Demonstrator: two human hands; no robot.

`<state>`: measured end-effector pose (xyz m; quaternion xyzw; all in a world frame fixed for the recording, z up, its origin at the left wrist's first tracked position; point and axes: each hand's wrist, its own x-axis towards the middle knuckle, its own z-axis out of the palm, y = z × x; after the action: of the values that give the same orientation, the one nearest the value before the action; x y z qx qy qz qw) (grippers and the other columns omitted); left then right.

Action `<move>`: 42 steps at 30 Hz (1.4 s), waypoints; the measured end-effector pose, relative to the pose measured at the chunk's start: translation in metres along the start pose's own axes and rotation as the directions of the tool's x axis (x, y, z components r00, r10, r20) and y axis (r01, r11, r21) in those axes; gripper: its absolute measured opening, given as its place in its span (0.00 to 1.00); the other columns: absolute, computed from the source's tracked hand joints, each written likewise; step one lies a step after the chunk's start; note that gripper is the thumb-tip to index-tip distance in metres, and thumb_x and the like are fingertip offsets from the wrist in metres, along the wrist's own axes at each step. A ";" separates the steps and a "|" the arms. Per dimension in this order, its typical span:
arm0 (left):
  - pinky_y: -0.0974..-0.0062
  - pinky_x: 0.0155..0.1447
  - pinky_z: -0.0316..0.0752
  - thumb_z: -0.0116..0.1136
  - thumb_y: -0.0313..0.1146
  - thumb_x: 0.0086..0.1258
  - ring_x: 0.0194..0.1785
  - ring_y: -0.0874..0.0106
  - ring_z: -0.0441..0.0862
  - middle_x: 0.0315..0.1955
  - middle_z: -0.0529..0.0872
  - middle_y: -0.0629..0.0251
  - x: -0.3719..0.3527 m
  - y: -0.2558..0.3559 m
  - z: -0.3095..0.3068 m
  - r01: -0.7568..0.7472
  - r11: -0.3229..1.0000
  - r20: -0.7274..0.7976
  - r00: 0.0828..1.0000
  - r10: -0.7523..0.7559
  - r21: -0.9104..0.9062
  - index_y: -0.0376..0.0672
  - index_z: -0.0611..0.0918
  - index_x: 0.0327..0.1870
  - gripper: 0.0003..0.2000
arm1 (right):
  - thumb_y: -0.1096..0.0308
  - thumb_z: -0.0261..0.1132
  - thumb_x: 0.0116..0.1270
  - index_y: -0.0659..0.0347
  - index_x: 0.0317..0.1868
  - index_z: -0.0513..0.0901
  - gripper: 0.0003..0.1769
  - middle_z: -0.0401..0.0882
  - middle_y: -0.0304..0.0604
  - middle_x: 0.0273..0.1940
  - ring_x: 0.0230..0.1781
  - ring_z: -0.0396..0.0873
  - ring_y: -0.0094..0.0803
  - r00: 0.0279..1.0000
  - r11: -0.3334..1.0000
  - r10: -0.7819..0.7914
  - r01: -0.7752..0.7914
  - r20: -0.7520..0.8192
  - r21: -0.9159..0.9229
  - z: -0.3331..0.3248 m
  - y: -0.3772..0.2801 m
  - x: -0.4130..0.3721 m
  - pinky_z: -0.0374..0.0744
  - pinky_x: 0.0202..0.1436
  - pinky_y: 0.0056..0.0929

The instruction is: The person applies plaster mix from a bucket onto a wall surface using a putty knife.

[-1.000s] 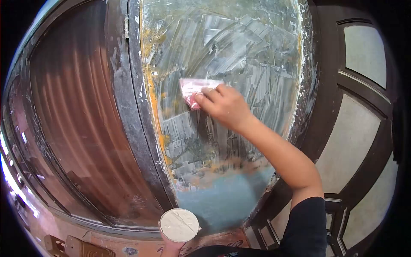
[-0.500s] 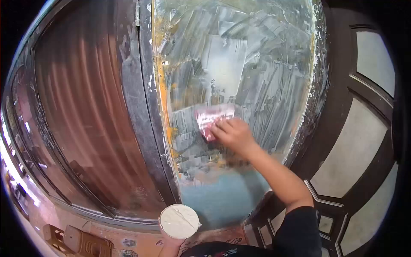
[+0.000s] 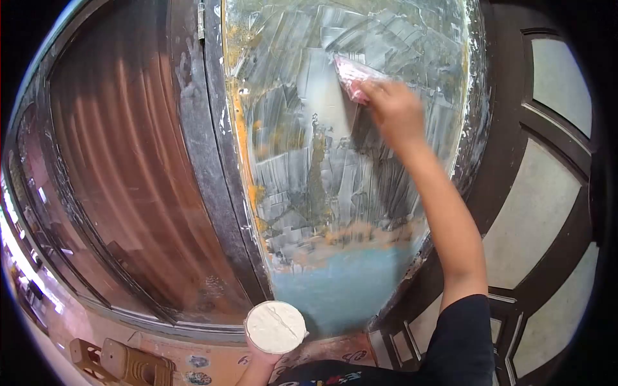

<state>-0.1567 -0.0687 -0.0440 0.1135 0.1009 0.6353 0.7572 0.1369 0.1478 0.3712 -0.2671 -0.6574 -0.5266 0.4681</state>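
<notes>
My right hand (image 3: 394,110) grips a pinkish-red putty scraper (image 3: 355,78) smeared with white, held tilted at the upper part of the wall panel (image 3: 290,186). The panel carries streaky white and grey filler over darker and orange patches, with a bare blue-green strip at its foot. A smoother pale patch (image 3: 322,96) lies just left of the scraper. Low in view, my left hand (image 3: 262,356) is wrapped round a round tub (image 3: 277,328), filled near the rim with off-white putty that has a line scored across it.
On the left, a dark-framed glass door (image 3: 135,174) shows a reddish-brown curtain behind it. A dark panelled door (image 3: 534,193) with pale insets stands at the right. Brown plastic chairs (image 3: 132,363) sit on the patterned floor (image 3: 196,363) at lower left.
My right hand has moved up and to the right with the scraper, from the panel's middle to its upper part. The tub in my left hand has shifted slightly right.
</notes>
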 end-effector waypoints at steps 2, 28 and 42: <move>0.28 0.74 0.59 0.39 0.68 0.71 0.74 0.45 0.68 0.73 0.71 0.55 -0.002 -0.004 -0.005 -0.004 1.000 0.007 1.000 0.005 -0.016 0.51 0.70 0.74 0.38 | 0.62 0.67 0.64 0.44 0.50 0.87 0.13 0.87 0.33 0.44 0.39 0.83 0.32 0.990 0.994 -0.111 0.112 0.088 0.004 0.001 -0.035 -0.041 0.79 0.41 0.36; 0.31 0.76 0.58 0.41 0.68 0.70 0.75 0.46 0.67 0.73 0.71 0.56 -0.023 0.004 -0.009 -0.084 0.995 -0.066 0.994 0.087 0.047 0.52 0.71 0.75 0.39 | 0.61 0.64 0.63 0.42 0.51 0.86 0.16 0.85 0.28 0.48 0.42 0.80 0.26 0.917 0.939 -0.222 0.109 0.332 0.326 -0.027 -0.151 -0.204 0.73 0.48 0.40; 0.31 0.77 0.55 0.40 0.66 0.74 0.77 0.47 0.65 0.75 0.69 0.58 -0.012 0.005 -0.029 -0.036 0.999 -0.074 0.997 0.034 -0.032 0.50 0.70 0.75 0.37 | 0.61 0.66 0.63 0.34 0.55 0.87 0.20 0.81 0.22 0.51 0.56 0.73 0.26 0.974 0.977 0.083 -0.122 0.213 0.177 0.036 -0.184 -0.200 0.63 0.58 0.49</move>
<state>-0.1724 -0.0780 -0.0700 0.0792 0.1159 0.6538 0.7435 0.0535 0.1545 0.1099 -0.3079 -0.7343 -0.4068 0.4478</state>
